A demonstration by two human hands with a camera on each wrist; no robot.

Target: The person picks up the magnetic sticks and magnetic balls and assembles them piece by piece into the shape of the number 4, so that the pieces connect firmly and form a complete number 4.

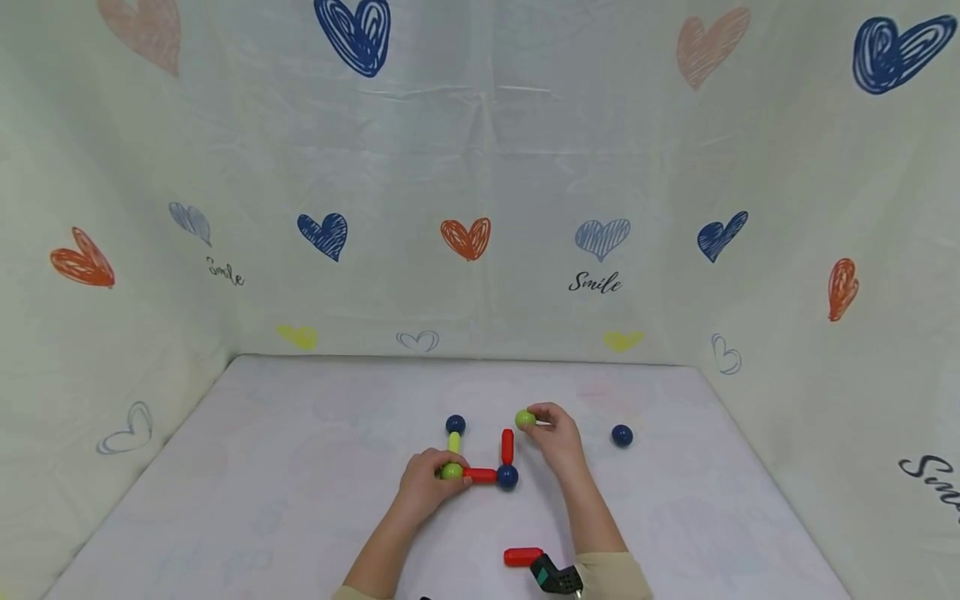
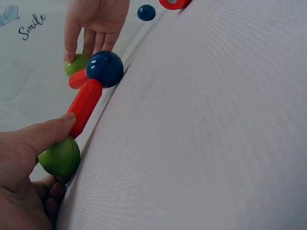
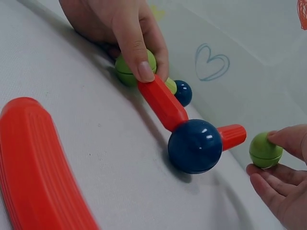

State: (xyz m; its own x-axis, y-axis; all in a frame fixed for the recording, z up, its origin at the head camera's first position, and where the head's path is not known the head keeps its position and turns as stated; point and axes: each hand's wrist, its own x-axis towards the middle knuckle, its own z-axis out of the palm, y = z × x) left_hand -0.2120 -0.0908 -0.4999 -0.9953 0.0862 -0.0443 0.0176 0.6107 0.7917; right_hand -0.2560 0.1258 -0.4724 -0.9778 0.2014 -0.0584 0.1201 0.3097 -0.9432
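A ball-and-rod frame of toy building pieces lies on the table. My left hand (image 1: 422, 487) holds it at a green ball (image 1: 452, 472), thumb also touching the end of a red rod (image 3: 163, 103). That rod leads right to a blue ball (image 1: 507, 477), from which a second red rod (image 1: 507, 447) points away from me. From the held ball a yellow-green rod (image 1: 453, 442) runs back to another blue ball (image 1: 455, 425). My right hand (image 1: 558, 437) pinches a separate green ball (image 3: 265, 150) between thumb and fingers, close beyond the second red rod's free end.
A loose blue ball (image 1: 622, 436) sits right of my right hand. Nearer me lies a loose red rod (image 1: 522, 557), beside the black device (image 1: 555, 577) at my right sleeve. White cloth printed with hearts (image 1: 465, 239) stands behind and beside the white table (image 1: 300, 517).
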